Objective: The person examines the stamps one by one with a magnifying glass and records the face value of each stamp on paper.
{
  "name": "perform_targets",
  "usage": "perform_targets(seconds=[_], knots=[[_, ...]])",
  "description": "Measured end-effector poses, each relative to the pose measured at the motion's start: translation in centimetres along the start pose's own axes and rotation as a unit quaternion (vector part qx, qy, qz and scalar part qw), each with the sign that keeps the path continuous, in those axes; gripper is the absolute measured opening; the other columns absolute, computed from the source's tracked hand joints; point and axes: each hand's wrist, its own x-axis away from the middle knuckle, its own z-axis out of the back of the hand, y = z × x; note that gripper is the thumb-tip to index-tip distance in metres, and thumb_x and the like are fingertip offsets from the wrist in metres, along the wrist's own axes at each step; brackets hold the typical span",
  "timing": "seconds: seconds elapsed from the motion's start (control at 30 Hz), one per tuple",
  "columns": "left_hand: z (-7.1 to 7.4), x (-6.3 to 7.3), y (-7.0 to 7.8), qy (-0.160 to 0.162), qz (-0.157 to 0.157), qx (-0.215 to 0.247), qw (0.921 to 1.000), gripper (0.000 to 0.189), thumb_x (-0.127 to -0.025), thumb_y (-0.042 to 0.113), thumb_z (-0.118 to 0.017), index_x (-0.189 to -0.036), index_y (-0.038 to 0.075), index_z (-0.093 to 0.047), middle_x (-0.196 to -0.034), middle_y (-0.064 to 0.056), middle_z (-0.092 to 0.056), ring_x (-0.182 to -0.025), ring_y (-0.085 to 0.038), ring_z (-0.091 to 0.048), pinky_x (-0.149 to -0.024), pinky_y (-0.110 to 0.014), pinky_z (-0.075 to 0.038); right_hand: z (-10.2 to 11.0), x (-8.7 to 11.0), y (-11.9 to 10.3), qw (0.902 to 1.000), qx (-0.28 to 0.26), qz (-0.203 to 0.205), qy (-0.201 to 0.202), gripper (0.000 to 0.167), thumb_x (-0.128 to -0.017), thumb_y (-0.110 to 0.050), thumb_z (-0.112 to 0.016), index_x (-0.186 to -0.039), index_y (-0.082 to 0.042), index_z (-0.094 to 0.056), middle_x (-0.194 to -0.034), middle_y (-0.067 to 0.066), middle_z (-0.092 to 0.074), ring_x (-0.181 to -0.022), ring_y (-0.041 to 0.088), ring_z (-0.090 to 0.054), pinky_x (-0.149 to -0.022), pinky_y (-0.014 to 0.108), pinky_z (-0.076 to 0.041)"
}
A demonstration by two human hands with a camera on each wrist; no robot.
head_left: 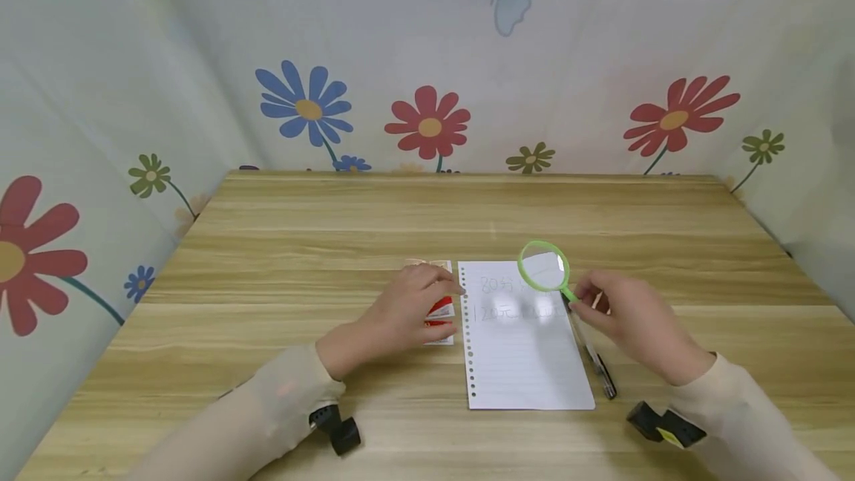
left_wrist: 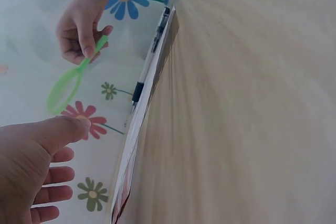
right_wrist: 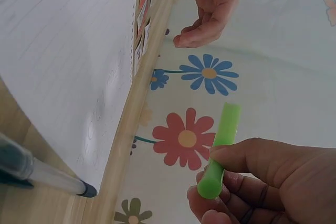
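Note:
My right hand (head_left: 631,318) pinches the green handle (right_wrist: 227,124) of a magnifying glass (head_left: 544,266) between thumb and fingers. Its round lens is held above the upper right part of a white lined sheet (head_left: 524,370) with handwriting at the top. Over small red-and-white cards (head_left: 441,309), left of the sheet, my left hand (head_left: 404,312) hovers with fingers loosely bent and nothing in its grasp. That hand partly hides the cards in the head view. A clear pen with a dark end (head_left: 597,366) lies along the sheet's right edge, near my right hand.
The wooden table (head_left: 300,214) reaches back to a cloth backdrop (head_left: 374,21) printed with flowers and a butterfly. Punched holes run down the sheet's left side. A black camera (head_left: 334,429) is strapped at the left wrist, another (head_left: 668,425) at the right.

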Motion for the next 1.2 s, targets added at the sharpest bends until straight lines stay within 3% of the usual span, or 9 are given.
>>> perform_targets(seconds=[0.83, 1.2], knots=[[-2.0, -0.9, 0.5, -0.104, 0.047, 0.004, 0.9935, 0.051, -0.078, 0.044, -0.074, -0.115, 0.013, -0.062, -0.114, 0.0, -0.056, -0.115, -0.021, -0.046, -0.106, -0.043, -0.028, -0.1, 2.7, 6.2, 0.9957, 0.046, -0.073, -0.034, 0.011, -0.082, -0.006, -0.07, -0.08, -0.006, -0.06, -0.069, -0.003, -0.057, -0.059, 0.01, -0.047, -0.049, 0.025, -0.038], [-2.6, -0.5, 0.4, -0.113, 0.058, 0.012, 0.9918, 0.048, -0.077, 0.046, -0.075, -0.11, 0.013, -0.062, -0.113, 0.001, -0.056, -0.115, -0.021, -0.046, -0.107, -0.053, -0.024, 0.0, 3.0, 7.7, 0.9888, 0.055, -0.109, -0.085, 0.009, -0.082, -0.008, -0.069, -0.08, -0.005, -0.06, -0.07, -0.002, -0.056, -0.06, 0.012, -0.047, -0.049, 0.026, -0.039]])
